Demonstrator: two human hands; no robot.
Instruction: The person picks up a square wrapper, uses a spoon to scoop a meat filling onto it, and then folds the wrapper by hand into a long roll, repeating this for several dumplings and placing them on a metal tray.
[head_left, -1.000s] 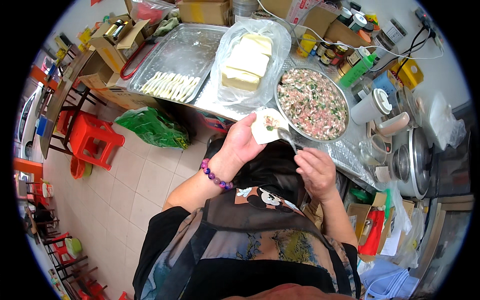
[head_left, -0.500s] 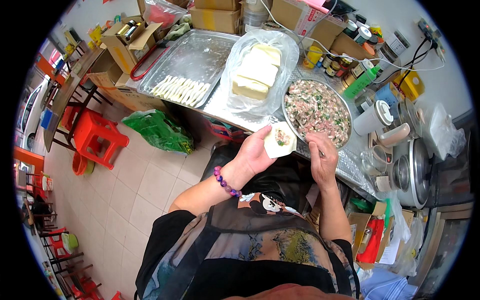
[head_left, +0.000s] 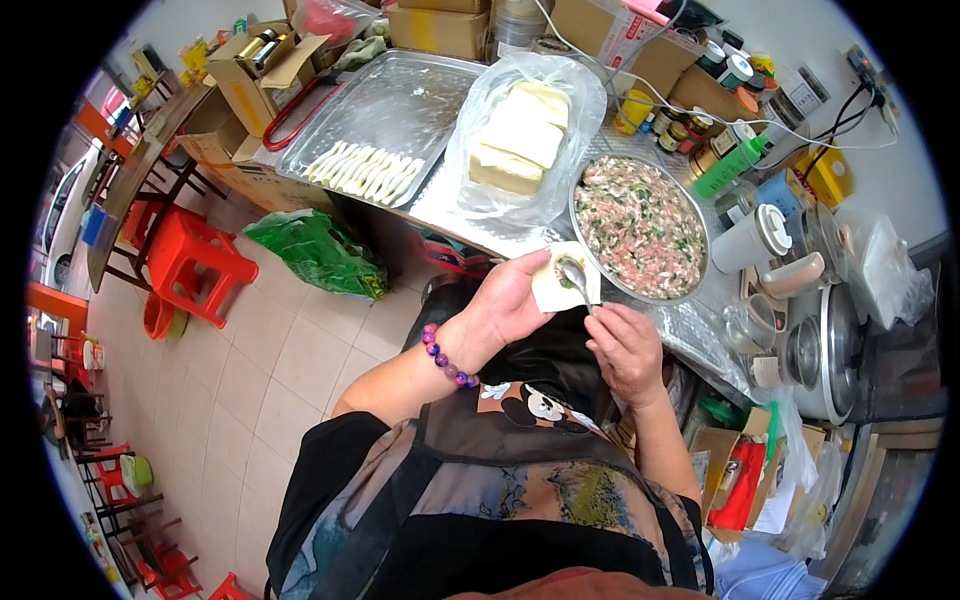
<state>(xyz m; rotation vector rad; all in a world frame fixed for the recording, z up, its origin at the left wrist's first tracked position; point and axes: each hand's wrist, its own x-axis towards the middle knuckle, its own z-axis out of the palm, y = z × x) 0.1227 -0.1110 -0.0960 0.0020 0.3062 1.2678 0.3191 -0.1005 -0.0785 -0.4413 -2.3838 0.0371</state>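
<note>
By the worktop's (head_left: 700, 340) near edge, the person's left hand (head_left: 508, 297) holds a pale wrapper (head_left: 552, 294), most fingertips hidden, while the right hand's fingers pinch a spoon (head_left: 579, 282) over its filling (head_left: 566, 283). Pressing too hard could tear the thin sheet; a slackened left grip could tip filling off that edge.

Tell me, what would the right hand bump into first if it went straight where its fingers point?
Probably the square dough wrapper held in the left hand: the right hand points toward it along the metal spoon. Depth is unclear, so it might pass above or below.
</note>
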